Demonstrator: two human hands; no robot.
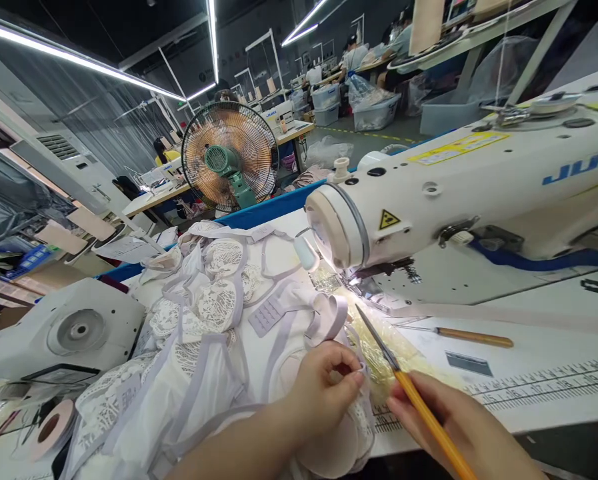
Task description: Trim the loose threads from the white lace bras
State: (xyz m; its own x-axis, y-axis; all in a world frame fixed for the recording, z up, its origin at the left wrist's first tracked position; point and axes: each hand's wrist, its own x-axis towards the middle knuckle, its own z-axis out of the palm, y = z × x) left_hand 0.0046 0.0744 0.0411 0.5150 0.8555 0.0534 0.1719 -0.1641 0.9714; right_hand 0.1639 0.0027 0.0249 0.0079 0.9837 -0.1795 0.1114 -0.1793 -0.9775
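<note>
My left hand [329, 377] is closed, thumb and fingers pinching the edge of a white bra [331, 443] with lilac trim. Its strap loops up beyond my fingers, close to the needle area. In my right hand [449, 417] is an awl [419, 403] with an orange wooden handle, its dark tapered metal tip pointing up and left toward the machine. The sewing machine [403, 207] has its lamp lit over the needle area, which is partly hidden. A heap of lace bras [213, 300] lies left of my left hand.
A second wooden-handled tool [473, 337] lies on the white table, above a printed ruler strip [543, 383]. Another machine [73, 330] and a tape roll [53, 427] stand at left. Beyond are a large fan [223, 157], plastic bins [379, 113] and seated people [353, 57].
</note>
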